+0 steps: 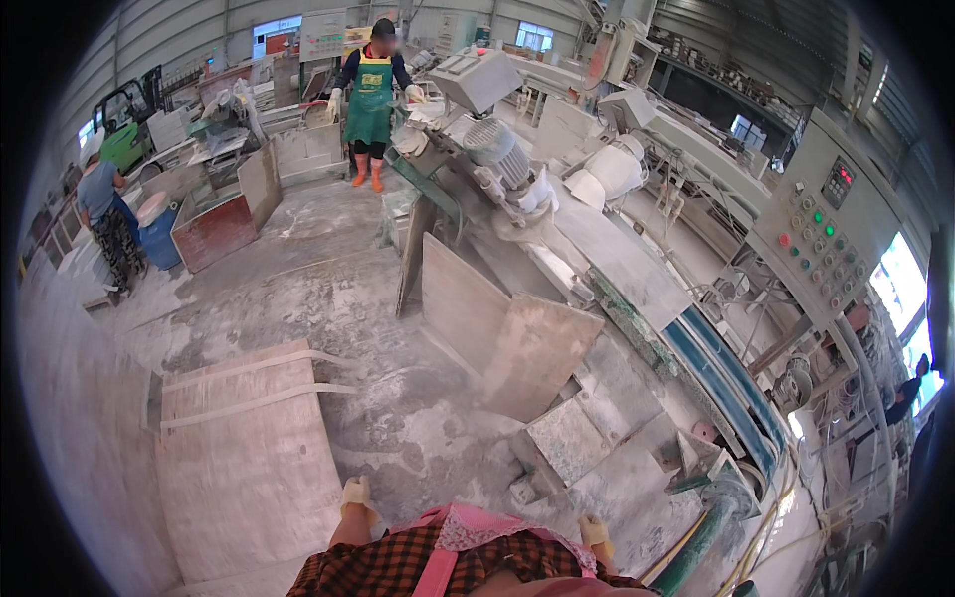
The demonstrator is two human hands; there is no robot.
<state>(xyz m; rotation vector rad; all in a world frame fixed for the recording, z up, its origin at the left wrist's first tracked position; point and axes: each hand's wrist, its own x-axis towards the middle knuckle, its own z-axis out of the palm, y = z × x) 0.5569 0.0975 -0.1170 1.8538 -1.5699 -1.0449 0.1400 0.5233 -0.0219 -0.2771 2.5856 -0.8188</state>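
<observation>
A red-and-black checked garment (398, 569) is worn, crossed by a pink apron (468, 537) with a patterned, frilled edge and a plain pink strap. Below the apron's hem, pale yellow footwear (356, 494) is seen on both feet.

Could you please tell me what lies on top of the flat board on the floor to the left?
Two pale straps lie across the dusty flat board, their ends trailing onto the floor. What is beneath the board is covered.
</observation>
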